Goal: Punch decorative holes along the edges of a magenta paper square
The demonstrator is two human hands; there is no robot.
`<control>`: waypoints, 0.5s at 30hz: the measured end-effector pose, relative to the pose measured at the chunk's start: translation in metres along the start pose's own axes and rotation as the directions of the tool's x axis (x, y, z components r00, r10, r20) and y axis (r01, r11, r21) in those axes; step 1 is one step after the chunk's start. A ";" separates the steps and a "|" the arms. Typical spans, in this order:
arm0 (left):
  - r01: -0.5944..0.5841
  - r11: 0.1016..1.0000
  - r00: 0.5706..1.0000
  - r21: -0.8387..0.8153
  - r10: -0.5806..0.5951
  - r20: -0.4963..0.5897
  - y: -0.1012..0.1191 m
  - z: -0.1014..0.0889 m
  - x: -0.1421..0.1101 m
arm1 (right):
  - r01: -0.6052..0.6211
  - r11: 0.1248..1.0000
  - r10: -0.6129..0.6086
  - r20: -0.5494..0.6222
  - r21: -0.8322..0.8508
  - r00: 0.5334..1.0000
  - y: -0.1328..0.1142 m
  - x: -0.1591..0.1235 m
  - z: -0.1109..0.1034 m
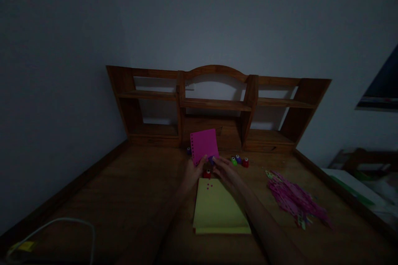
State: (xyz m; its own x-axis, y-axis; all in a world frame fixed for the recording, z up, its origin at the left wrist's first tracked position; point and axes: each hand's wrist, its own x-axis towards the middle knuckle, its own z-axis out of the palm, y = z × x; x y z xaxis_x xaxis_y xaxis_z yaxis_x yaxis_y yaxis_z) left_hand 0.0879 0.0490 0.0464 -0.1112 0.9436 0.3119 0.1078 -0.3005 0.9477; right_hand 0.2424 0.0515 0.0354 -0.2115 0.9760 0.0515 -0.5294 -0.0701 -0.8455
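Observation:
My left hand (193, 172) pinches the lower edge of a square pink sheet of paper (203, 143), held up over the desk. A row of punched holes runs down the sheet's left side. At its lower right corner my right hand (226, 169) is closed on a small purple craft punch (212, 160), partly hidden by the fingers. Between and below the hands a red craft punch (207, 173) stands at the top of a yellow paper stack (219, 209). A few tiny pink cut-outs (208, 186) lie on that stack.
Right of my hands stand a green punch (234, 161), a blue punch (238, 159) and another red punch (245, 162). A dark blue punch (188, 150) is left of the sheet. Pink paper strips (294, 198) lie heaped at right. A wooden shelf (214, 104) backs the desk; a white cable (71, 219) lies front left.

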 end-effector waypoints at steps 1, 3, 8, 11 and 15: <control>-0.001 1.000 1.000 -0.008 0.001 0.009 -0.001 0.001 0.001 | 0.000 1.000 0.000 0.001 0.006 1.000 0.000 0.000 0.000; -0.005 1.000 1.000 -0.027 0.005 0.020 -0.004 0.002 0.001 | 0.005 1.000 -0.005 -0.001 0.016 1.000 0.001 0.000 -0.001; -0.011 0.998 0.999 -0.068 0.013 0.032 -0.007 0.004 0.002 | -0.005 1.000 0.005 -0.007 0.008 1.000 0.000 -0.001 0.002; 0.000 0.997 1.000 -0.077 0.002 0.028 -0.006 0.004 0.002 | -0.013 1.000 0.013 0.001 0.007 1.000 -0.002 -0.002 0.003; 0.020 0.996 1.000 -0.086 -0.019 0.020 -0.002 0.004 -0.002 | -0.026 0.999 0.025 0.004 0.019 1.000 -0.003 -0.002 0.002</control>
State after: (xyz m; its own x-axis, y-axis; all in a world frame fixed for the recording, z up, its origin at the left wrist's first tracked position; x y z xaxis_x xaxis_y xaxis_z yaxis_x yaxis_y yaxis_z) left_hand 0.0914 0.0488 0.0434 -0.0934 0.9516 0.2927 0.0201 -0.2921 0.9562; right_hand 0.2427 0.0494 0.0383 -0.2284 0.9730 0.0322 -0.5394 -0.0989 -0.8362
